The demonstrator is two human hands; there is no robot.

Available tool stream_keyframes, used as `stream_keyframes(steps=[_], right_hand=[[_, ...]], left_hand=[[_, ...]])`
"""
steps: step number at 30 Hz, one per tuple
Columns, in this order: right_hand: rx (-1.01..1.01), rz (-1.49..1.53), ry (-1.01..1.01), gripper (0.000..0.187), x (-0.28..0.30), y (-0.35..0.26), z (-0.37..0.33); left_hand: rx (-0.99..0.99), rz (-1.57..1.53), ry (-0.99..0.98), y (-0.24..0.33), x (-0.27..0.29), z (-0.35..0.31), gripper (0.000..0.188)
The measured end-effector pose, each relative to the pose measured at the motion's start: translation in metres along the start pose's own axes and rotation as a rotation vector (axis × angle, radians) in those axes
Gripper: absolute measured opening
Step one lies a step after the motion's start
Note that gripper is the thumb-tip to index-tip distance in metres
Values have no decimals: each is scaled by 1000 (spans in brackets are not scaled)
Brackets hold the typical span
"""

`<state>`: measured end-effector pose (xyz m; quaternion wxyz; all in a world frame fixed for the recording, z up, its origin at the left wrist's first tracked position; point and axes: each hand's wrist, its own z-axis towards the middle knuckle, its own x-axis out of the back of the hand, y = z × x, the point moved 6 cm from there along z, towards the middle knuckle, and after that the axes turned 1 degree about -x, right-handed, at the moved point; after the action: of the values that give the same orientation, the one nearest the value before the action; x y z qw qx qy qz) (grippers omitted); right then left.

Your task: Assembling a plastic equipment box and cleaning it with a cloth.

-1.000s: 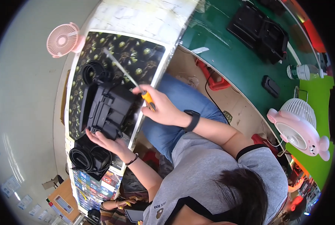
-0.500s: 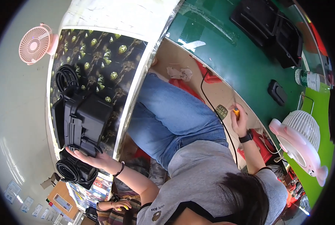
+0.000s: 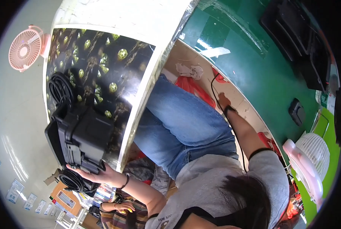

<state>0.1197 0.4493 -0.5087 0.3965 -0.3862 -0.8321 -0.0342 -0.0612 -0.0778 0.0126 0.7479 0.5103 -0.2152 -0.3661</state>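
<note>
Workroom, head view: a counter (image 3: 136, 59) with a dark sheet patterned in yellow-green spots and a pale border; opposite, a green counter (image 3: 246, 72) with a glossy cover. On the dark counter, one black box (image 3: 88, 131), latched fittings along its side, lying toward the near end; one coil of black cable (image 3: 60, 89) just beyond it; a second coil of black cable (image 3: 72, 180) just beside its near end. Left hand (image 3: 92, 176): thumb and fingers apart, laid against the box's near end. Right hand (image 3: 224, 100): in shadow, low beside the green counter's edge; whether its fingers are apart or closed on anything cannot be told. Beyond the dark counter, one pink fan (image 3: 24, 51). On the green counter, one black case (image 3: 292, 34), one small black object (image 3: 296, 112) and one white-and-pink fan (image 3: 311, 152). Handling note, by judgement: a broad palm against the box's end should steady it best, with fingertips clear of the latches and cable clear of its base. Markings: sheets of paper (image 3: 15, 191) on the wall, too small to read; small print on the shirt (image 3: 227, 183), partly cut off; no maker's mark legible on the box.
</note>
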Motion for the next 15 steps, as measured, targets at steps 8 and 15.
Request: stream_keyframes(steps=[8, 15], right_hand=[[-14, -10, -71, 40, -18, -97, 115], [-27, 3, -104, 43, -20, -122, 145]], left_hand=[[-494, 675, -279, 14, -10, -16, 57], [-354, 713, -36, 15, 5, -15, 59]])
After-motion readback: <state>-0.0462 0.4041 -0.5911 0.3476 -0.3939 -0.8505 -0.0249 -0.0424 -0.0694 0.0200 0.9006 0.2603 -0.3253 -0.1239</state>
